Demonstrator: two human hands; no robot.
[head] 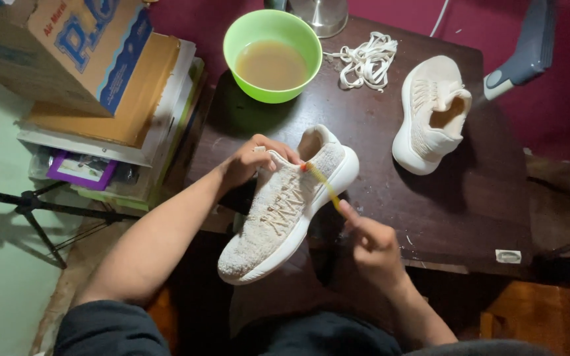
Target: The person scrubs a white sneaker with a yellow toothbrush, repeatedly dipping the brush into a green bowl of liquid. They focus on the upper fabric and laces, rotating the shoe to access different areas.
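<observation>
Cream knit sneaker (285, 211) sits tilted at the near edge of the dark wood counter (456, 198), toe toward the person, heel up toward the bowl. Left hand (255, 158) is closed on the sneaker's collar beside the tongue, fingers curled over the top edge. Right hand (371, 240) pinches the low end of a thin yellow brush (321, 181) with an orange tip – grip closed on the handle, tip touching the upper near the heel opening. Laces are out of this shoe; eyelet loops show bare.

2nd sneaker (430, 112), same cream colour, lies on the counter to the right, well apart from both hands, opening facing up. Loose white laces (367, 59) lie bunched between it and the green bowl (272, 56), which holds murky brownish liquid. Metal base (321, 13) of some item stands just behind the bowl – too cropped to tell what.

Left of the counter: a stack of books and papers (126, 125) with a cardboard box (61, 49) on top. Black tripod legs (34, 211) stand on the floor at far left. Grey handle (526, 49) pokes in at upper right.
</observation>
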